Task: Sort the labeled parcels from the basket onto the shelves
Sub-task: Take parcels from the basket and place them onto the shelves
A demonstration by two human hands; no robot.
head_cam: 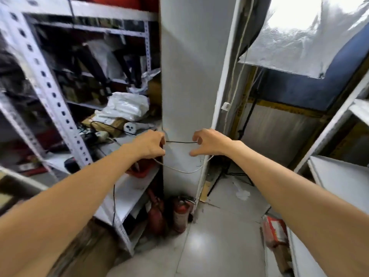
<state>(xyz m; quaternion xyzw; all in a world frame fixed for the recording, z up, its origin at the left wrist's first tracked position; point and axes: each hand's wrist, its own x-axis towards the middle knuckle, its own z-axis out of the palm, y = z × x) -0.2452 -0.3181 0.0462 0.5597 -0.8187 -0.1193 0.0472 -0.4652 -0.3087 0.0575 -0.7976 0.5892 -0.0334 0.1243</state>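
Reaching forward at the white pillar (191,76), both arms bare. Left hand (148,144) just left of the pillar's front face, fingers curled tight, pinching one end of a thin black cord (180,142). Right hand (209,143) before the pillar's right edge, fingers hooked round the cord's other end, thumb held apart below. Cord drawn taut and level across the pillar between the two hands. Just below it, a white cord (179,170) sagging across the same face. Left of the pillar, white bagged parcels (127,105) piled on the metal shelving (49,84). Under the left hand, a red tray (139,172), contents hidden. At the pillar's foot, two red fire extinguishers (180,211). Right of the pillar, down on the floor, a red-and-white carton (274,232).
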